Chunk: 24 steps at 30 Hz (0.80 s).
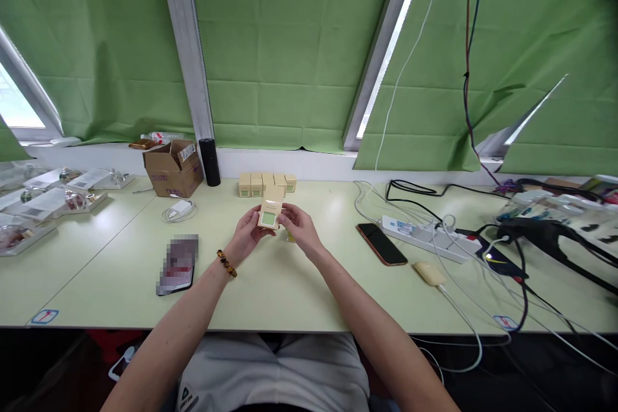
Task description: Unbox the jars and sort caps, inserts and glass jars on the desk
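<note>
Between my two hands, above the table, is a small cream-coloured box [269, 211] with a green square on its front and its upper end toward the back. My left hand [246, 232] is closed round the box's left side, a beaded bracelet on the wrist. The fingers of my right hand [300, 226] grip its right side. Just under the right hand a bit of something yellow-green [290, 237] shows; I cannot make out what it is. Behind the held box, several similar small boxes [255, 184] stand in a row.
A brown carton [174, 167], a black cylinder [209, 162] and a white charger [180, 208] stand or lie at back left. A phone [178, 265] lies left, another phone [382, 244] right. A power strip [429, 238], loose cables and a cream power bank [429, 273] lie right. White trays [53, 203] sit far left.
</note>
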### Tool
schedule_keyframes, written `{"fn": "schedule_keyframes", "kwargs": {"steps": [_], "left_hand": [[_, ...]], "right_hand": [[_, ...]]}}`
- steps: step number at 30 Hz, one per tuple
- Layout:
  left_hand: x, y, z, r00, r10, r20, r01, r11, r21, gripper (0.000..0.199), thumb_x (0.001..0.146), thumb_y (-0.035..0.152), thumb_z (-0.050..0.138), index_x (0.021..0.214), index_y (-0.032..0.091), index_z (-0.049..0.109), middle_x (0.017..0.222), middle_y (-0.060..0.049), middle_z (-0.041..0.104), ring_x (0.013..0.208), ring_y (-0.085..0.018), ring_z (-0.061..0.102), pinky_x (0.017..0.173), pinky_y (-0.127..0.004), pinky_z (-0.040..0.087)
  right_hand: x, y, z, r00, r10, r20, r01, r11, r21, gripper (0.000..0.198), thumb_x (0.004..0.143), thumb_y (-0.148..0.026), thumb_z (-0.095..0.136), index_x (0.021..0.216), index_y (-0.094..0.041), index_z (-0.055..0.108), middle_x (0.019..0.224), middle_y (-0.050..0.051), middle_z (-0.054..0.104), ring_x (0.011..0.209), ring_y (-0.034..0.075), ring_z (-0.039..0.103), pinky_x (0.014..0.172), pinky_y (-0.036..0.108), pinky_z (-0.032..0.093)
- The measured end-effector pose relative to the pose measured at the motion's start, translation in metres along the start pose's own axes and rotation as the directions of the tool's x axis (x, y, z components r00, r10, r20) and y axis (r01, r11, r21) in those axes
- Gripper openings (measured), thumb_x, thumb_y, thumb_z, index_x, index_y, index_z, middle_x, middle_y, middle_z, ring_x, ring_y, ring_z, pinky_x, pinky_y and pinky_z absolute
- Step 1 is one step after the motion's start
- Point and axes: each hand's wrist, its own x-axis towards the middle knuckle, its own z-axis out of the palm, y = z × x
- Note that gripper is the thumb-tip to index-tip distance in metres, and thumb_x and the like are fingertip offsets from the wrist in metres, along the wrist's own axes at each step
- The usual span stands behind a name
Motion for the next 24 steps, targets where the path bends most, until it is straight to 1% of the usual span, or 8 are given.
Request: {"fn": "schedule_keyframes", "kwargs": {"steps": [2, 4, 7, 10, 13, 16, 19, 24], "left_hand": [[0.000, 0.000, -0.001, 1.000, 0.009, -0.018, -0.008, 1.000, 0.028, 0.052, 0.095, 0.052, 0.068, 0.133, 0.018, 0.057, 0.116, -0.012, 0.073, 0.089, -0.024, 0.075, 0.073, -0.037, 0.062], [0.000, 0.000, -0.001, 0.999, 0.005, -0.037, -0.003, 0.998, 0.066, 0.056, 0.095, 0.052, 0.069, 0.138, 0.020, 0.052, 0.118, -0.012, 0.072, 0.089, -0.024, 0.076, 0.073, -0.038, 0.063], [-0.002, 0.001, 0.003, 0.998, 0.013, -0.056, -0.005, 0.990, 0.138, 0.067, 0.095, 0.054, 0.067, 0.149, 0.024, 0.041, 0.126, -0.013, 0.070, 0.092, -0.024, 0.075, 0.079, -0.044, 0.064], [-0.005, -0.001, 0.007, 0.995, 0.078, -0.056, -0.062, 0.970, 0.233, 0.068, 0.096, 0.054, 0.065, 0.152, 0.029, 0.036, 0.143, -0.015, 0.059, 0.103, -0.025, 0.073, 0.083, -0.046, 0.065], [-0.006, -0.005, 0.008, 0.987, 0.159, -0.031, -0.138, 0.927, 0.349, 0.064, 0.096, 0.047, 0.066, 0.151, 0.029, 0.037, 0.149, -0.015, 0.052, 0.114, -0.025, 0.066, 0.090, -0.044, 0.063], [-0.006, -0.010, 0.006, 0.979, 0.205, -0.010, -0.179, 0.877, 0.446, 0.063, 0.097, 0.039, 0.066, 0.151, 0.029, 0.036, 0.146, -0.014, 0.052, 0.112, -0.022, 0.063, 0.094, -0.041, 0.059], [-0.005, -0.012, 0.005, 0.975, 0.222, 0.003, -0.197, 0.858, 0.474, 0.063, 0.097, 0.035, 0.065, 0.151, 0.030, 0.034, 0.144, -0.013, 0.050, 0.110, -0.020, 0.062, 0.093, -0.039, 0.057], [-0.003, -0.015, 0.002, 0.972, 0.235, 0.005, -0.207, 0.847, 0.489, 0.064, 0.095, 0.033, 0.066, 0.151, 0.031, 0.034, 0.143, -0.012, 0.048, 0.114, -0.021, 0.060, 0.092, -0.036, 0.055]], "right_hand": [[0.002, 0.000, 0.006, 0.997, 0.067, 0.031, -0.070, 0.993, 0.092, 0.051, 0.080, -0.052, 0.081, 0.119, -0.021, 0.070, 0.103, 0.007, 0.076, 0.081, 0.018, 0.066, 0.072, 0.032, 0.051], [0.001, 0.001, 0.007, 0.990, 0.129, 0.056, -0.138, 0.970, 0.198, 0.051, 0.076, -0.051, 0.086, 0.114, -0.020, 0.073, 0.102, 0.007, 0.075, 0.079, 0.017, 0.065, 0.065, 0.029, 0.050], [0.000, 0.003, 0.003, 0.979, 0.181, 0.097, -0.203, 0.919, 0.337, 0.048, 0.071, -0.047, 0.091, 0.107, -0.019, 0.076, 0.105, 0.008, 0.076, 0.086, 0.019, 0.068, 0.066, 0.028, 0.053], [0.001, 0.007, -0.004, 0.973, 0.219, 0.077, -0.232, 0.887, 0.399, 0.042, 0.070, -0.046, 0.093, 0.097, -0.018, 0.077, 0.095, 0.007, 0.076, 0.081, 0.018, 0.069, 0.068, 0.028, 0.057], [0.004, 0.012, -0.009, 0.966, 0.257, 0.020, -0.241, 0.870, 0.430, 0.040, 0.069, -0.045, 0.094, 0.093, -0.018, 0.076, 0.088, 0.006, 0.076, 0.076, 0.016, 0.069, 0.069, 0.029, 0.060], [0.005, 0.016, -0.008, 0.971, 0.240, 0.015, -0.224, 0.880, 0.418, 0.044, 0.069, -0.043, 0.095, 0.098, -0.017, 0.076, 0.097, 0.008, 0.078, 0.080, 0.019, 0.072, 0.070, 0.031, 0.061], [0.005, 0.018, -0.002, 0.981, 0.196, -0.004, -0.180, 0.908, 0.377, 0.048, 0.069, -0.040, 0.095, 0.106, -0.018, 0.074, 0.105, 0.009, 0.077, 0.086, 0.021, 0.074, 0.073, 0.032, 0.063], [0.004, 0.022, 0.004, 0.984, 0.173, -0.038, -0.152, 0.933, 0.327, 0.056, 0.069, -0.044, 0.095, 0.113, -0.020, 0.069, 0.105, 0.008, 0.078, 0.090, 0.021, 0.074, 0.073, 0.032, 0.063]]}}
